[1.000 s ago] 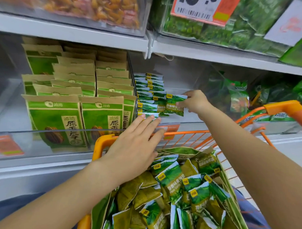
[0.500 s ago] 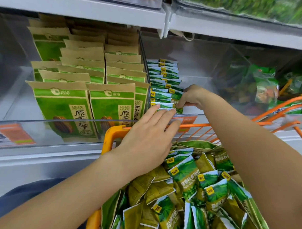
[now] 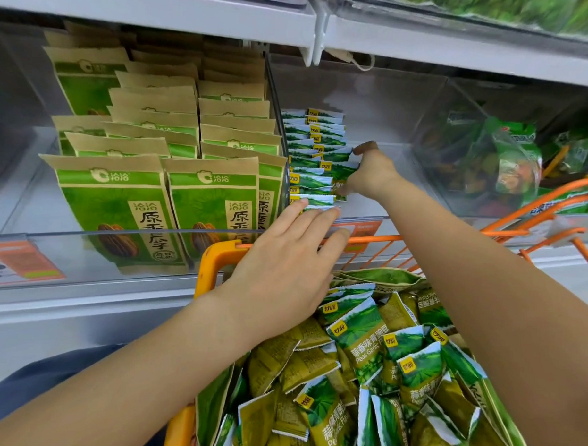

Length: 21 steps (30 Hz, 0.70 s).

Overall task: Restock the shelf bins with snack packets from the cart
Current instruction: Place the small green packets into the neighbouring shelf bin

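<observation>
Right hand pinches green packet at packet row in shelf bin; left hand flat, fingers straight, touching front packets above cart.

You are standing in a shop aisle, likely a supermarket. Grey shelving crosses the top of the frame, with clear plastic bins beneath it holding rows of identical green snack packets and kraft sunflower seed bags. Orange price labels sit on the shelf edge at lower left, and an orange wire cart heaped with packets fills the lower right.
</observation>
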Motion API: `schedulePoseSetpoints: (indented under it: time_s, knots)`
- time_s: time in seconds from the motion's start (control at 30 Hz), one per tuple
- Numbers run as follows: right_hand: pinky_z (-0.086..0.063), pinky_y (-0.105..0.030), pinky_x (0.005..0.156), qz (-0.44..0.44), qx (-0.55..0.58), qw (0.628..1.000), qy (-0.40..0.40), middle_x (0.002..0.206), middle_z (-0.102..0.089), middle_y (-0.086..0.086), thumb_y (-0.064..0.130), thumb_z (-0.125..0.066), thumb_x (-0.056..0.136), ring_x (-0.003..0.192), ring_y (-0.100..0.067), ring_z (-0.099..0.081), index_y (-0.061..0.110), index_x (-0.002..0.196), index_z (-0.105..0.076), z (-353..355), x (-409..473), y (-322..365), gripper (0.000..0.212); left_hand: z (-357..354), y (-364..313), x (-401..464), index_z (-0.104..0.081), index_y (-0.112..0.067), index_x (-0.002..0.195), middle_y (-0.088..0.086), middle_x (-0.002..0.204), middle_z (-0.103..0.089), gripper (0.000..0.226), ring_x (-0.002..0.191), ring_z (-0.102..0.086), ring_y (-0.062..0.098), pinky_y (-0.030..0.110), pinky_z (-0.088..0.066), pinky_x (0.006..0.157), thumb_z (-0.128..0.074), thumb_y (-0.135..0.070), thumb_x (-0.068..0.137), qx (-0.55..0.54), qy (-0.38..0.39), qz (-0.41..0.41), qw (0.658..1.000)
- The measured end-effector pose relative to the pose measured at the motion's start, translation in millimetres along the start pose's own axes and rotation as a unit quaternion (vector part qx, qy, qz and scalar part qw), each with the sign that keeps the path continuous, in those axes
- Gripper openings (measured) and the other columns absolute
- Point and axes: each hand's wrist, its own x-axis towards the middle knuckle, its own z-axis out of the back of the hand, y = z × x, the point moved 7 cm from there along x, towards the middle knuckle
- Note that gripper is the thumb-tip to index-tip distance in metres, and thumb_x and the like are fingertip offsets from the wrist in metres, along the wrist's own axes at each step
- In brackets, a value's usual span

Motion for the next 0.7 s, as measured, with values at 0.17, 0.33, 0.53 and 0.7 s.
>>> schedulePoseSetpoints:
  time_s: [0.17,0.33,0.53,0.7]
  knots:
    - [-0.044,-0.035,0.093,0.017,-0.01,1.0,0.005,0.134,-0.052,-0.016,0.003,-0.077,0.076,0.123,-0.033,-0.05,0.014,0.149,-0.015,0.8,-0.9,1.7,0.096,-0.8,1.1,-0.4,-0.056,-0.006,0.127,0.019,0.136,-0.053,0.053,0.121,-0.053,0.033,0.044,-0.02,0.113,-0.068,-0.029,0.082,-0.004,0.007,-0.001,1.0]
    - [-0.046,-0.035,0.084,0.065,-0.006,0.994,-0.091,0.122,-0.058,-0.012,0.009,-0.067,0.085,0.108,-0.029,-0.055,0.014,0.142,-0.035,48.1,-33.0,-11.2,0.065,-1.7,1.7,0.4,-0.057,-0.006,0.126,0.02,0.135,-0.054,0.055,0.12,-0.054,0.034,0.043,-0.02,0.112,-0.071,-0.031,0.079,-0.007,0.008,-0.011,1.0]
    - [-0.056,-0.042,0.071,0.166,0.155,0.956,-0.186,0.071,-0.065,0.008,0.026,-0.063,0.087,0.067,-0.016,-0.067,0.029,0.084,-0.061,88.1,-144.1,-35.4,0.005,12.2,-5.4,-4.2,-0.057,-0.011,0.128,0.01,0.129,-0.058,0.042,0.117,-0.054,0.027,0.036,-0.03,0.106,-0.057,-0.024,0.088,-0.081,-0.033,-0.048,0.995]
    - [-0.039,-0.024,0.062,0.198,-0.057,0.976,0.066,0.078,-0.065,0.015,0.037,-0.075,0.079,0.066,0.001,-0.058,0.03,0.09,-0.066,14.9,-181.1,-37.2,0.016,25.2,-18.3,-11.4,-0.068,-0.016,0.098,0.0,0.084,-0.066,0.026,0.079,-0.064,0.023,0.037,-0.055,0.062,-0.045,-0.024,0.09,-0.16,-0.034,-0.063,0.984]
